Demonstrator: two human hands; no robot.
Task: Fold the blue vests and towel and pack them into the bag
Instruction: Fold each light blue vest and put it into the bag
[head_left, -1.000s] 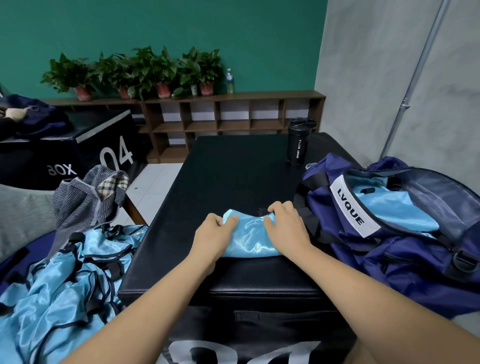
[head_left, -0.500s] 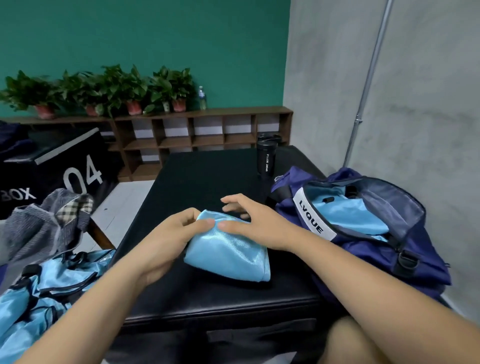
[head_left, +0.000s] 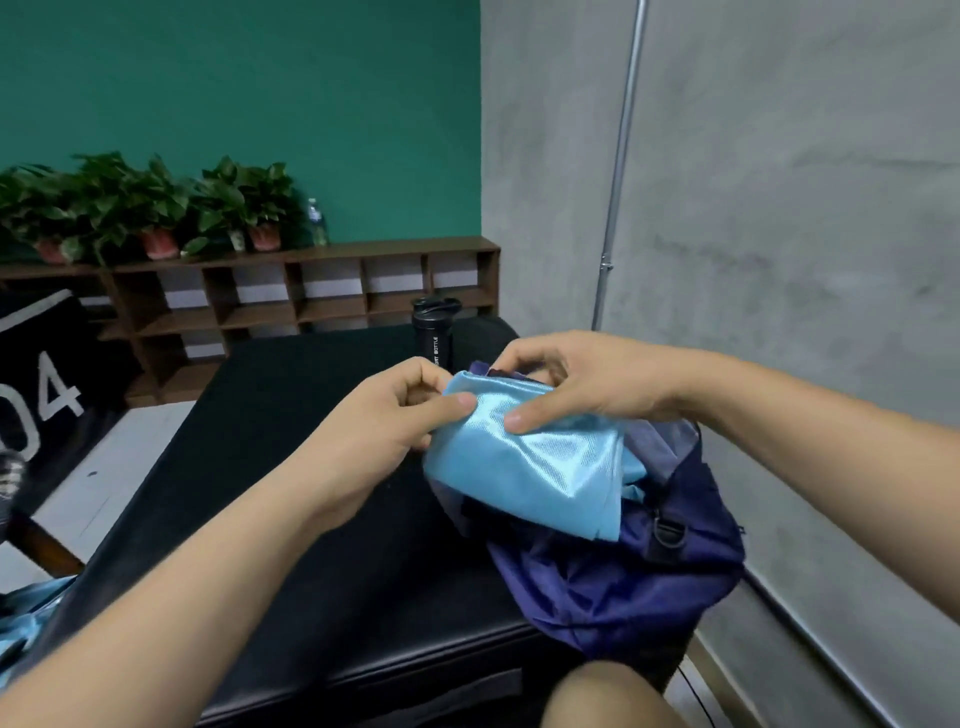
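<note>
Two pinch grips, left hand (head_left: 384, 431) and right hand (head_left: 587, 384), atop the folded vest (head_left: 535, 467), its bulk below, over the bag (head_left: 623, 582).

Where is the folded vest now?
Head view, right of centre: the folded vest is held by the left hand and right hand over the navy bag.

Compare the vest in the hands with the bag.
The vest is pale, shiny blue; the bag is dark navy and duller. The vest is folded into a small flat packet; the bag is bigger and slumped. The left hand and right hand pinch the vest and hold it up, while the bag rests on the bench. Both are blue fabric.
</note>
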